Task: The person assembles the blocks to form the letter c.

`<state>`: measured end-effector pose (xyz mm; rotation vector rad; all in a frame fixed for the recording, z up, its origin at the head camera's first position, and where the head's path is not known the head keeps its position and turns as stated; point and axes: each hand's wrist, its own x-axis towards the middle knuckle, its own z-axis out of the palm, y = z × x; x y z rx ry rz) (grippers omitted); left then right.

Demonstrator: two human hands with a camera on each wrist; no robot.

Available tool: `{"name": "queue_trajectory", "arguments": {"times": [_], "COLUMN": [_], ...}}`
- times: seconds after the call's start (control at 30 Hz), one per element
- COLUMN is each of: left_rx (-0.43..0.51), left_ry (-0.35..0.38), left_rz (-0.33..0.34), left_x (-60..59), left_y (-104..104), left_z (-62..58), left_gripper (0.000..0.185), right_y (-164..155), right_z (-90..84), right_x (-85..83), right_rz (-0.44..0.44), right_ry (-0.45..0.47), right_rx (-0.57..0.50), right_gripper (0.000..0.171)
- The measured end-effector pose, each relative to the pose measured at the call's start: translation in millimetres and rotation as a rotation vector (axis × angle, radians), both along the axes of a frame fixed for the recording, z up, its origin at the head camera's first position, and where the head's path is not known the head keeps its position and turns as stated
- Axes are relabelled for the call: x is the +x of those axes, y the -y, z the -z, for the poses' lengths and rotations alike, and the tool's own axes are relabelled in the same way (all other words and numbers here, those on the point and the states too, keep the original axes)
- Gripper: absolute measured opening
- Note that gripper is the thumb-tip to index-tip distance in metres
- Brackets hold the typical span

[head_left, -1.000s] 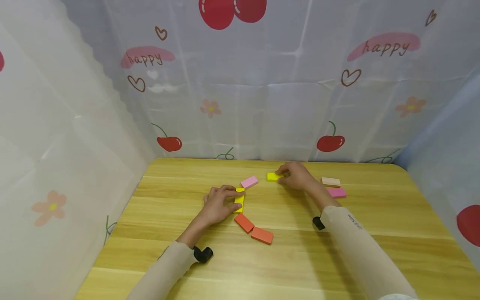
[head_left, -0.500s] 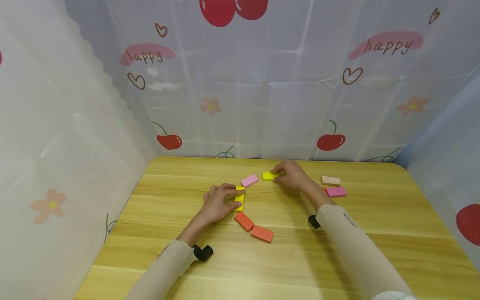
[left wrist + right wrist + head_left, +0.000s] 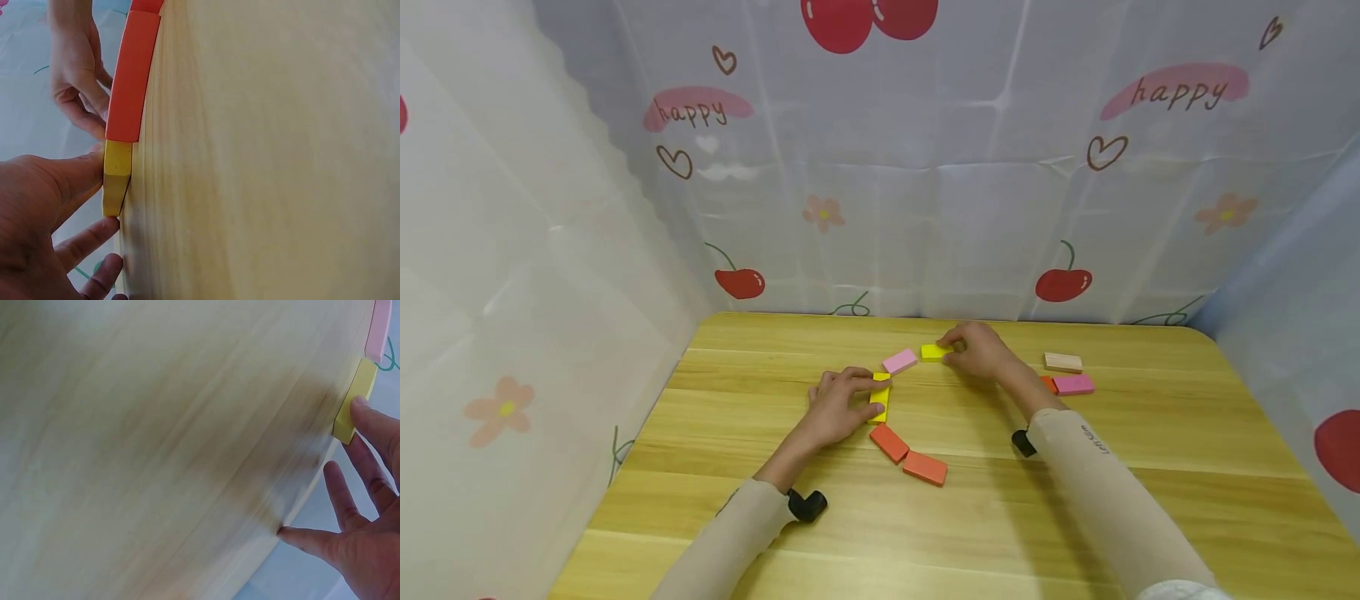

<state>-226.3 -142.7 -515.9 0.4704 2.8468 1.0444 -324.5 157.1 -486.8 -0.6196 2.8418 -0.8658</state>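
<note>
My left hand (image 3: 837, 410) lies on the table and pinches a yellow block (image 3: 879, 401) between thumb and fingers. The left wrist view shows the thumb (image 3: 69, 178) against that yellow block (image 3: 117, 178), which abuts an orange block (image 3: 131, 81). My right hand (image 3: 976, 350) touches a second yellow block (image 3: 932, 352) that sits just right of a pink block (image 3: 898, 362). In the right wrist view a straight fingertip (image 3: 365, 415) presses on this yellow block (image 3: 355, 400), with the pink block (image 3: 377, 331) beyond it. Two orange blocks (image 3: 889, 443) (image 3: 924, 468) continue the curved row.
A beige block (image 3: 1063, 362), a pink block (image 3: 1073, 384) and a partly hidden orange block (image 3: 1048, 383) lie at the right of the wooden table (image 3: 1075, 517). Cherry-printed curtains close in the table on the left, back and right.
My right hand has slid its yellow block leftward, closing the gap to the pink block. My left hand and its yellow block have stayed put.
</note>
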Motion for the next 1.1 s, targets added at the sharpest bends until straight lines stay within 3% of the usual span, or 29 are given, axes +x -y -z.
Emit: {"name": "queue_trajectory", "arguments": {"times": [1.1], "left_rx": [0.014], "left_ry": [0.008], "left_rz": [0.0], "left_x": [-0.2], "left_y": [0.7], "left_z": [-0.9], "left_gripper": [0.043], "right_y": [10.0], "right_z": [3.9], "right_x": [-3.0], "right_rz": [-0.01], "right_ry": [0.011], "right_rx": [-0.012], "right_gripper": [0.033]}}
